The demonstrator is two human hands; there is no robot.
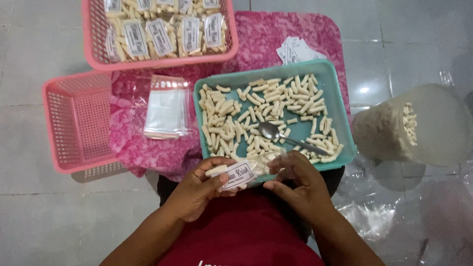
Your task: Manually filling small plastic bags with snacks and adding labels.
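Both my hands hold one small clear snack packet (241,173) with a white label, filled with pale stick snacks, just above my lap. My left hand (197,189) grips its left end, thumb on top. My right hand (295,184) pinches its right end by the near rim of the teal tray (340,106). The tray carries several loose stick snacks (231,118) and a metal spoon (276,133) lying near its middle.
A pink basket (98,61) at the top holds several filled labelled packets. An empty pink basket (74,123) stands at left. Empty clear bags (166,107) lie on the pink floral cloth (133,148). White labels (295,50) lie behind the tray. A large clear bag of snacks (409,125) sits at right.
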